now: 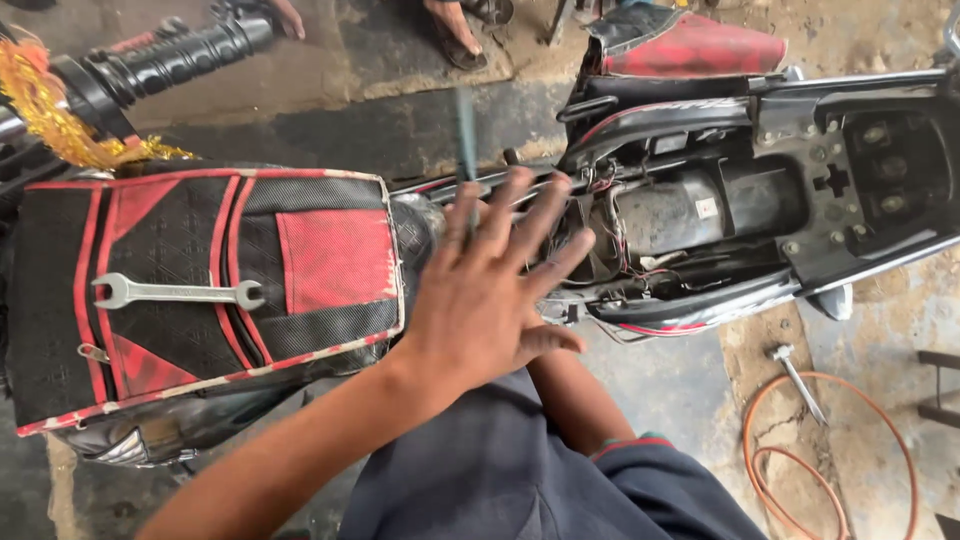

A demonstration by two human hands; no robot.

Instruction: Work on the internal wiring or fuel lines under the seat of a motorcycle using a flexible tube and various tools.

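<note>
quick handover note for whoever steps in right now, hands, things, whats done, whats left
Left hand: open, fingers spread, held over the motorcycle frame just behind the tank; it grips nothing.
Right hand: hidden under the left; only the forearm shows, reaching toward the frame. Cannot tell what it holds.
A thin blurred tool stands upright just beyond the left fingers.
Wrench lies loose on the red and black tank cover.
Seat is off, lying on the ground past the bike.
Orange hose lies on the floor to the right.
Done: seat removed, wiring and battery bay exposed.
Left: the frame is open, seat not refitted.
</note>
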